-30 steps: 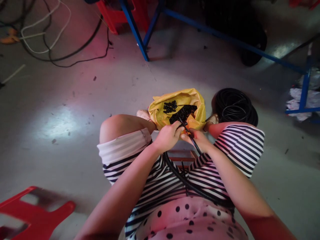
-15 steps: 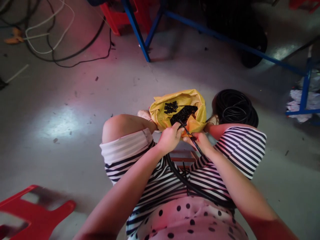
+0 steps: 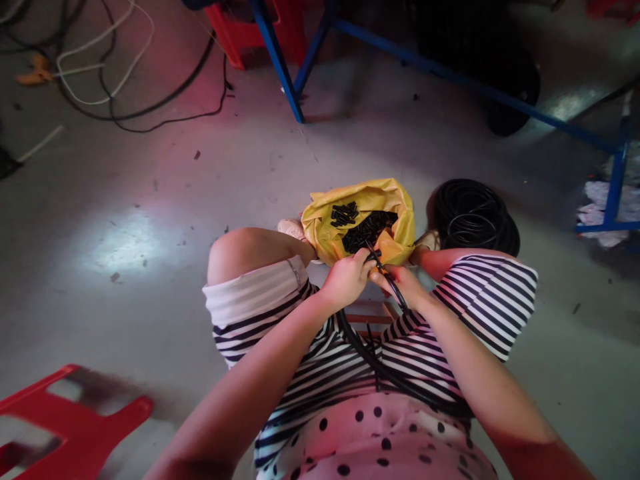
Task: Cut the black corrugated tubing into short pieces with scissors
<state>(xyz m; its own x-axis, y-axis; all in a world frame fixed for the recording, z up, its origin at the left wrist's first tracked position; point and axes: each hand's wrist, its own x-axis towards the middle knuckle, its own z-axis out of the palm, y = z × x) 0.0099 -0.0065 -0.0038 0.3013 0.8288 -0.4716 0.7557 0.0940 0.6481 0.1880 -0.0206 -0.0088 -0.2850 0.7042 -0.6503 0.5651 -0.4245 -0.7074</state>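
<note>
I sit low over the floor with a yellow bag (image 3: 325, 230) between my knees; several short black tube pieces (image 3: 367, 227) lie inside it. My left hand (image 3: 345, 280) and my right hand (image 3: 403, 283) meet just in front of the bag. Both pinch the end of a black corrugated hose (image 3: 373, 360) that runs back across my striped lap. A thin black tool or cable (image 3: 393, 287) sticks out of my right hand toward the bag. Whether it is a cutter is hidden by my fingers.
A coil of black hose (image 3: 473, 217) lies on the floor right of the bag. Blue frame legs (image 3: 283, 63) and a red stool (image 3: 240, 33) stand ahead, loose cables (image 3: 125, 73) at far left. Another red stool (image 3: 70, 427) sits at lower left.
My hands stay together at the bag's near edge, shifting only slightly. The view has drifted a little to the left, so everything sits slightly further right.
</note>
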